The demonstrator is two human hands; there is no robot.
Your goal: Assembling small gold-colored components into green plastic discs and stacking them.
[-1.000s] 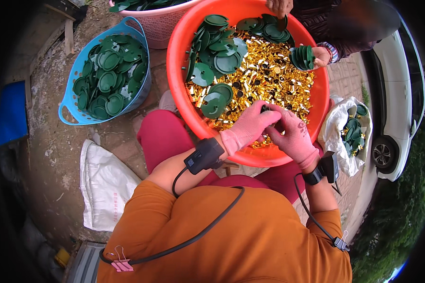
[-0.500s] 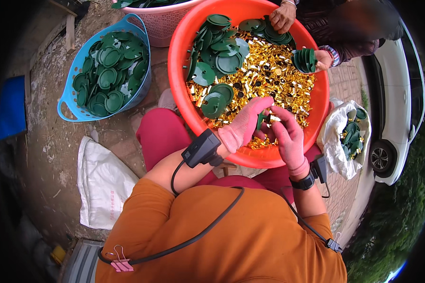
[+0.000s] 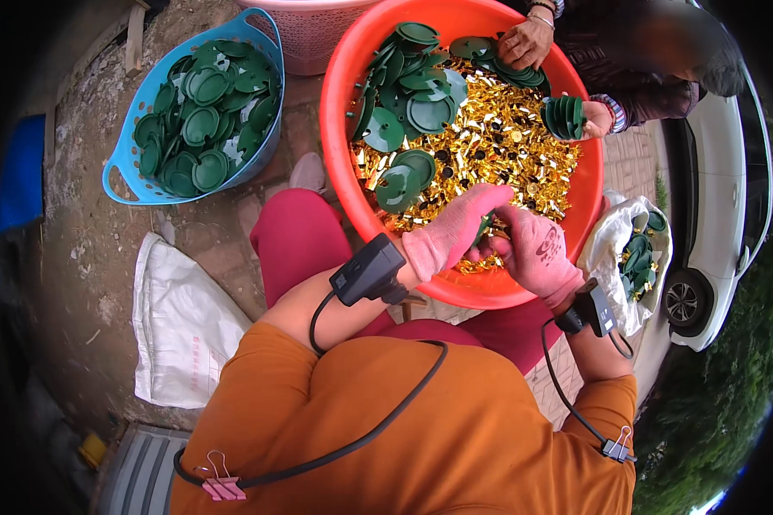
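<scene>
Mid-frame, your left hand (image 3: 455,230) and right hand (image 3: 539,253) hold a green piece (image 3: 483,227), red basin (image 3: 335,137) beneath, likely against spills.

We find the left forearm (image 3: 299,300) and right forearm (image 3: 599,354) extended forward, the gloved left hand (image 3: 457,230) and right hand (image 3: 541,253) close together, both turned inward, fingers (image 3: 519,218) bent.

Gnd (image 3: 86,283), blue bskt (image 3: 264,153), flat wht sack (image 3: 185,330)

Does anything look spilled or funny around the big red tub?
Nothing stands out. The gold pieces lie inside the red tub, and green discs sit jumbled in the blue basket; I see no spill.
</scene>
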